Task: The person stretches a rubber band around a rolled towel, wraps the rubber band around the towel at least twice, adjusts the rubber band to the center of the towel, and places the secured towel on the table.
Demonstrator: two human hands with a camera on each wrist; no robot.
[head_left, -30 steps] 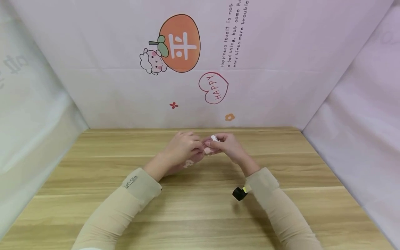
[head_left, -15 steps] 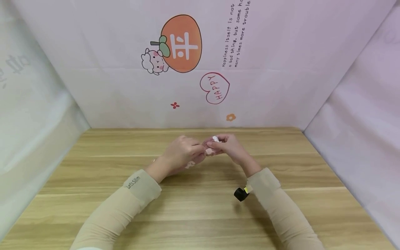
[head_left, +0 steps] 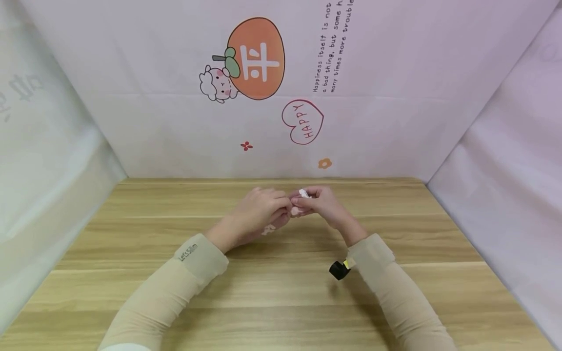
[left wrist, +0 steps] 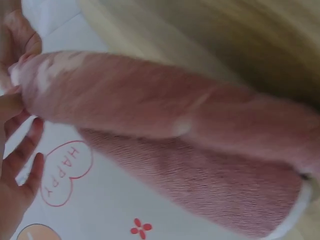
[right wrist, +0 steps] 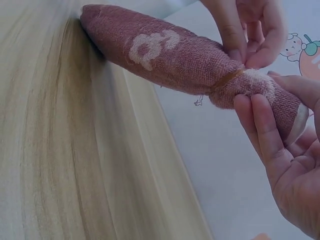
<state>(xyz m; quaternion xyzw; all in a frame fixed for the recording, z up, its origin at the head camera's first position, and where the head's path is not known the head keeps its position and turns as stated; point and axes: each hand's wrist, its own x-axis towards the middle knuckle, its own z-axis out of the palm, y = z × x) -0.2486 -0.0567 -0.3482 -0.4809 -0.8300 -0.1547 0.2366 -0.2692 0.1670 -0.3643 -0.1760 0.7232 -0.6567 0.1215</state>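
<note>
A rolled pink towel (right wrist: pixel 192 62) with pale flower patterns slants over the table in the right wrist view. A thin brown band (right wrist: pixel 228 79) cinches it near its right end. My left hand (head_left: pixel 261 207) pinches at the cinched spot with thumb and finger, its other fingers loosely bent. With thumb and fingers round the short end past the band, my right hand (head_left: pixel 327 207) holds the towel. From the left wrist side the towel (left wrist: pixel 135 95) shows as a long roll, a looser flap hanging below. In the head view both hands cover much of it.
A wooden tabletop (head_left: pixel 281 292) lies beneath. Behind it stands a white printed cloth (head_left: pixel 175 136), with more white cloth at both sides. A small black wrist camera (head_left: pixel 339 270) juts from the right sleeve cuff.
My left fingers shift slightly at the cinched spot and the left wrist turns a little. My right hand stays in nearly the same place, still holding the towel's end.
</note>
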